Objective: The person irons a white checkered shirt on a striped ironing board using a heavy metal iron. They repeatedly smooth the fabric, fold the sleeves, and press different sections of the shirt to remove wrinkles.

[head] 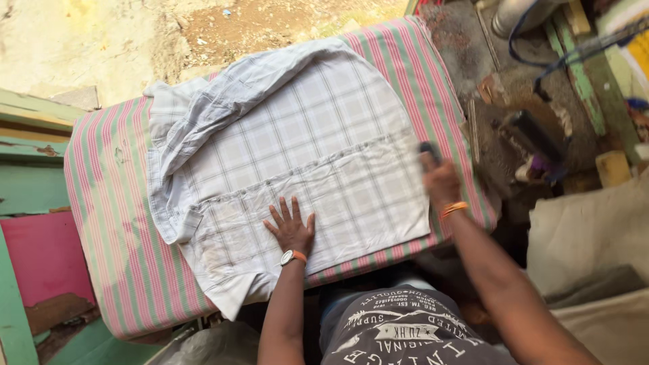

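The left hand (292, 230) lies flat, grasping nothing, on the soft, light checked shirt (304, 155) spread over the striped padded table (115, 230), while the right hand (439, 181) clenches a dark iron handle (428, 150) at its right edge.

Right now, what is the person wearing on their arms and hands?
Both arms are bare, with no sleeves reaching them and no gloves. The left hand has a wristwatch with a pale round face and an orange strap. The right hand has an orange band around its wrist. No rings show on the fingers.
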